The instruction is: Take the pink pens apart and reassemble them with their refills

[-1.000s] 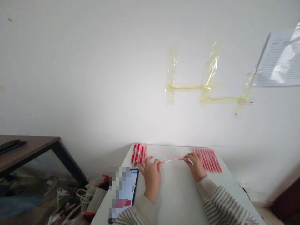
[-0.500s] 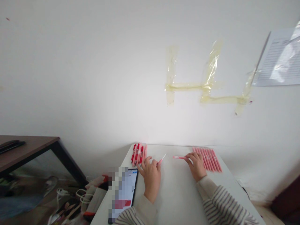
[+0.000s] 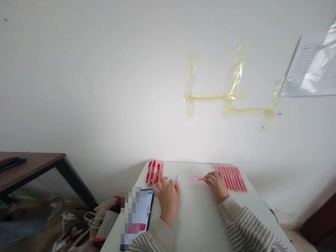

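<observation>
My left hand (image 3: pixel 169 199) is over the white table, its thumb side pinching a slim pink pen (image 3: pixel 177 179) whose thin white end points up and away. The other fingers of that hand are spread near a group of red and pink pens (image 3: pixel 154 173). Between the fingertips of my right hand (image 3: pixel 217 185) is a pink pen piece (image 3: pixel 197 179) with a pale label, pointing left; whether it is a cap or a whole pen I cannot tell. Beside that hand lies a neat row of several pink pens (image 3: pixel 233 179). The two held pieces are apart.
A phone (image 3: pixel 139 217) lies along the left edge of the white table (image 3: pixel 199 224). The wall with yellowed tape (image 3: pixel 210 97) rises behind. A brown desk (image 3: pixel 34 159) and a heap of bags (image 3: pixel 105 220) are at left.
The pink pen in my left hand has tilted more upright and moved slightly left. My right hand has shifted a little left and down with its piece. The pen groups remain in place.
</observation>
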Available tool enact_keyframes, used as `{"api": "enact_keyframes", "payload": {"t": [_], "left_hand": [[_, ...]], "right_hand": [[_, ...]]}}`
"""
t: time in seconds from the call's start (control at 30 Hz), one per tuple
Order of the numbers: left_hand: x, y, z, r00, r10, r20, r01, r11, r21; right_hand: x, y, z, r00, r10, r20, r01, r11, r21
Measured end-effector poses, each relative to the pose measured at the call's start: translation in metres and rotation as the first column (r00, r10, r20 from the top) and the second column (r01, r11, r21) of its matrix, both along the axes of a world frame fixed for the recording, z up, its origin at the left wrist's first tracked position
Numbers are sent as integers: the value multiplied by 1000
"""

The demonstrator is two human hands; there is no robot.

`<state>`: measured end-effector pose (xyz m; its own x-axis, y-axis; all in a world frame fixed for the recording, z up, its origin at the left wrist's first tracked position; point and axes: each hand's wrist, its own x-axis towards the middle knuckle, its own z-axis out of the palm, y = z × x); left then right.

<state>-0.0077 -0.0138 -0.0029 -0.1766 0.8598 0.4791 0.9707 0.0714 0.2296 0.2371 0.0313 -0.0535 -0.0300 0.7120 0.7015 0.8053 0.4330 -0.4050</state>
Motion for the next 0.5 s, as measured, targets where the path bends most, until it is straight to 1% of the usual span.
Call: {"api": "enact_keyframes", "payload": {"t": [0.3,0.5], "left_hand": [[-2,0,0,998,42,-50,-41,999,22],[-1,0,0,998,33,-53,-32,999,21]], "right_hand": [[-1,0,0,1000,22,13,-22,999,-25],[-1,1,-2,999,37,11,-37,998,-41]]}}
